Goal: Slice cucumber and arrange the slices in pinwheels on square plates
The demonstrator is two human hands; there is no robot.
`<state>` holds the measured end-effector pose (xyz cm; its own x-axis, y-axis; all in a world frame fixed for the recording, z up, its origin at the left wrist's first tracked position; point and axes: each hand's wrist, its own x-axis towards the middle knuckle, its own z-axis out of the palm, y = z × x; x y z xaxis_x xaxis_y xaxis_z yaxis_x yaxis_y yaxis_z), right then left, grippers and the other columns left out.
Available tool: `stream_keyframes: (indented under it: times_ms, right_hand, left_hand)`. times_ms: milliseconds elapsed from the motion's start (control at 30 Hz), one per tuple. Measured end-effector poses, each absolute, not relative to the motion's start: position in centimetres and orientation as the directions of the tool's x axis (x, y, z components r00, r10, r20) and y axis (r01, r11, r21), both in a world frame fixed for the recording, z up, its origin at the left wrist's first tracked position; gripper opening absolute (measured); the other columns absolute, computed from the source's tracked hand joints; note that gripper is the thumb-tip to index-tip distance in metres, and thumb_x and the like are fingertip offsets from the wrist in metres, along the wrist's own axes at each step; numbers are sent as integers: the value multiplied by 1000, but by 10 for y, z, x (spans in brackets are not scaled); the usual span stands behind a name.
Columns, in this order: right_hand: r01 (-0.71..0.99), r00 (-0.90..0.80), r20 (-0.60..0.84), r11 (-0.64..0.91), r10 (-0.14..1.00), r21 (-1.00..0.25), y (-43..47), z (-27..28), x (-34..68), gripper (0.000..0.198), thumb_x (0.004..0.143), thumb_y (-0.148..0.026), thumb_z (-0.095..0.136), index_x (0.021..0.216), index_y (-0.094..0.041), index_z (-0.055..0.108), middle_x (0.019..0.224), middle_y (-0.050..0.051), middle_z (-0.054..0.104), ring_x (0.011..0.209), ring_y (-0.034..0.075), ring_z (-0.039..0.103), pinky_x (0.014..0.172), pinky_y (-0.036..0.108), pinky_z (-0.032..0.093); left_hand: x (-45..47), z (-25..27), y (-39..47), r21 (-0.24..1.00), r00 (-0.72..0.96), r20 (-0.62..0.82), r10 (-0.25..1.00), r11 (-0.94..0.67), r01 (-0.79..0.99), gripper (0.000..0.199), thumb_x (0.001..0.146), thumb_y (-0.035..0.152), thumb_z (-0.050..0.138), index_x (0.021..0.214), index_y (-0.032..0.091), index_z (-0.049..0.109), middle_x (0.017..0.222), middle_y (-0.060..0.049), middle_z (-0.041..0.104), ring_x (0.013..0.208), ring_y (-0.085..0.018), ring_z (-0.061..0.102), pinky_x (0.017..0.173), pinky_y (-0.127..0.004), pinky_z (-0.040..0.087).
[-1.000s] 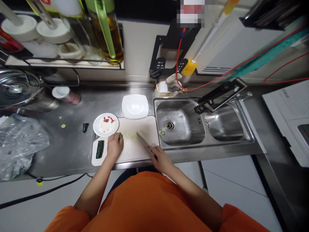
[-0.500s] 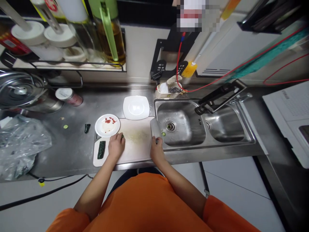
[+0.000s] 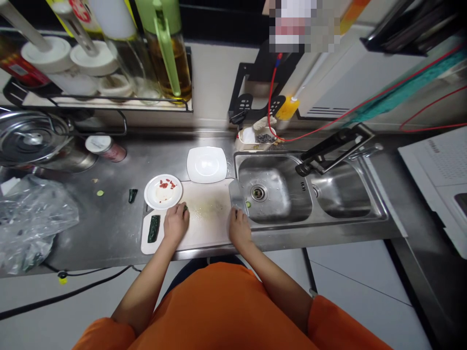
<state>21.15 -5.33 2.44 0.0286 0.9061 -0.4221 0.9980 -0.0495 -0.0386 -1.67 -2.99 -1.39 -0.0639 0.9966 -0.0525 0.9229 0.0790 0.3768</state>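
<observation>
My left hand [image 3: 175, 224] is closed over a dark green cucumber piece [image 3: 185, 208], mostly hidden by the fingers, on the left half of the white cutting board [image 3: 209, 228]. At the board's right end, my right hand [image 3: 240, 228] grips a kitchen knife [image 3: 239, 195] by its handle. The broad blade points away from me, beside the sink's edge. Another length of cucumber [image 3: 153, 229] lies on the board's left end. A round white plate [image 3: 149, 197] with small red pieces overlaps the board's upper left corner. Behind the board sits a squarish white plate [image 3: 206, 164].
To the right is a double steel sink [image 3: 273, 206], with a green slice [image 3: 248, 204] at its left side and a black faucet [image 3: 319, 150]. A cucumber end [image 3: 132, 195], a plastic bag [image 3: 36, 214] and a can [image 3: 105, 148] occupy the left counter. Seasoning jars [image 3: 94, 65] stand above.
The knife blade has turned and swung slightly to the right in my right hand. My left hand stays in place on the cucumber piece. The whole view has shifted slightly.
</observation>
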Motion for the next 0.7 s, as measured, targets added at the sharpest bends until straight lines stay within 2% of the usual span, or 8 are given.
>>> stream_keyframes:
  times_ms: [133,267,367,467,567,700]
  right_hand:
    - [993,34,-414,-78,910,-90,-46,29,216,46,90,-12,36,136,-11,41,122,20,49,114,28,43,88,38,42]
    - [978,6,-342,-77,940,-195,-3,28,226,42,92,-25,40,132,-13,45,121,16,52,113,27,43,94,37,35]
    - [965,-37,-303,-45,952,-260,52,22,230,38,93,-21,34,125,-8,49,115,16,57,106,23,47,97,35,30]
    - [961,-14,-317,-74,948,-265,108,15,227,34,92,-18,33,118,-7,51,111,16,60,106,23,49,97,35,28]
    - [963,36,-383,-135,923,-235,145,6,219,33,93,-19,34,116,-7,53,112,17,59,107,24,49,95,34,30]
    - [980,-27,-451,-67,892,-189,161,-3,212,36,93,-17,33,121,-5,50,116,19,58,109,23,48,94,33,30]
  left_hand:
    - [-17,-6,-34,402,-68,-32,997,76,912,37,86,30,47,119,20,58,112,-12,62,104,-27,54,96,-38,40]
    - [-12,7,-21,500,-111,10,994,91,861,38,86,34,46,118,15,57,112,-14,62,108,-27,54,98,-38,40]
    - [-1,13,15,549,-210,-38,977,196,813,40,87,30,43,121,12,54,114,-15,62,105,-25,56,94,-37,42]
    - [12,13,65,504,-293,-134,947,319,803,40,84,25,43,120,9,53,111,-18,62,103,-27,57,91,-38,43]
    - [21,9,104,412,-317,-239,918,391,823,35,81,22,47,110,6,57,105,-21,62,100,-29,59,86,-39,43]
    - [22,0,127,352,-307,-327,894,417,838,32,79,20,49,106,3,58,103,-24,63,97,-30,60,83,-37,44]
